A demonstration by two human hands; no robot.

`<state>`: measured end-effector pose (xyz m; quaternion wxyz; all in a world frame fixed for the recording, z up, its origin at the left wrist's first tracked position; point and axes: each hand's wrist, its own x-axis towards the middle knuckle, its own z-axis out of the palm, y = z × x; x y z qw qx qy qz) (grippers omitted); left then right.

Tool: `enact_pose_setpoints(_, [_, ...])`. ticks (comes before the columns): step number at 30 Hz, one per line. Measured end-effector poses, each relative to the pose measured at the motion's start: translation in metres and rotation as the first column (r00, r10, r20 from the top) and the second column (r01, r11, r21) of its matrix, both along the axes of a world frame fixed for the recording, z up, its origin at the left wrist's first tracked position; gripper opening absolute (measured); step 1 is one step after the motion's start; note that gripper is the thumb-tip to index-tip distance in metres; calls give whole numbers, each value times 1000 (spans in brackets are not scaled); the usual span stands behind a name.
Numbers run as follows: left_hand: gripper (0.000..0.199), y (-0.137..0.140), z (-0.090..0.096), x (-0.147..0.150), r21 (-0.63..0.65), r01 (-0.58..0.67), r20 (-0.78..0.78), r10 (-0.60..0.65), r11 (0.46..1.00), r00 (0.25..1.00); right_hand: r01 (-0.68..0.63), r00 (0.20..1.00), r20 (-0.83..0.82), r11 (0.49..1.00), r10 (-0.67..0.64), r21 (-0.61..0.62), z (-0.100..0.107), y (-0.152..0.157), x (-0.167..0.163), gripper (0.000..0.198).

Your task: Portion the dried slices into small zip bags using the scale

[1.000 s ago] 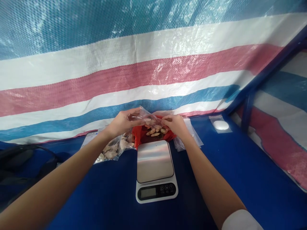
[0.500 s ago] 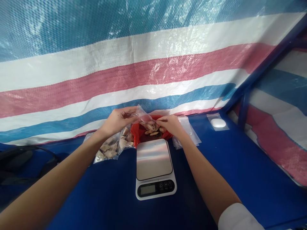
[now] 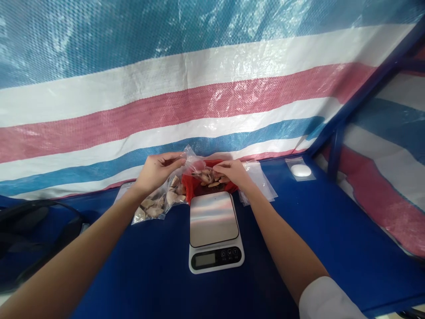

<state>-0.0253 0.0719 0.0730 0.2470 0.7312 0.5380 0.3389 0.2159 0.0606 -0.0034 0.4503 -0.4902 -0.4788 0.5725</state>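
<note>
My left hand [image 3: 157, 170] pinches a clear plastic bag [image 3: 190, 156] by its upper edge, tilted over an open red plastic bag [image 3: 187, 188]. My right hand [image 3: 232, 172] is closed at the red bag's mouth, its fingertips on some pale brown dried slices [image 3: 207, 176]; exactly which pieces it grips is partly hidden. More of these slices lie inside the red bag. Right in front of the red bag stands a white kitchen scale [image 3: 214, 221] with a bare metal plate. Filled clear bags of slices [image 3: 152, 207] lie below my left hand.
Flat clear bags [image 3: 260, 181] are stacked right of the red bag. Farther right, a white oval object [image 3: 300, 170] rests on a small clear bag. A black strapped item [image 3: 40, 221] sits at left. Striped tarpaulin [image 3: 186, 102] rises behind the blue table [image 3: 318, 226].
My left hand has shifted slightly left with the clear bag. My right fingers have moved a little to the left, over the slices. The scale stays in place.
</note>
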Motion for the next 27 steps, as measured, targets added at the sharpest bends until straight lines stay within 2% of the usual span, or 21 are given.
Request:
enact_pose_setpoints(5, [43,-2,4,-2,66,-25,-44,28,998,999,-32,999,30,999,32,6,0,-2,-4,8])
enact_pose_setpoints(9, [44,-5,3,-6,59,-17,-75,21,998,997,-23,988,151,998,13,63,-4,0,-3,7])
enact_pose_setpoints(12, [45,-6,0,-10,43,-10,-71,13,999,997,-15,984,177,997,1,76,-5,1,0,8])
enact_pose_setpoints(15, [43,-6,-1,-11,37,-10,-36,11,999,999,5,989,145,998,-13,58,-4,1,0,10])
enact_pose_setpoints(18, [43,-8,-1,-7,47,-10,-23,11,999,1000,14,999,29,1000,-14,-2,-6,0,-4,11])
enact_pose_setpoints(22, [42,-12,4,2,60,1,-28,0,998,1000,-46,992,-118,997,39,-57,-9,0,-7,22])
enact_pose_setpoints(27, [39,-13,4,7,101,-38,51,33,994,998,15,1000,13,1000,-15,-4,-3,0,3,17])
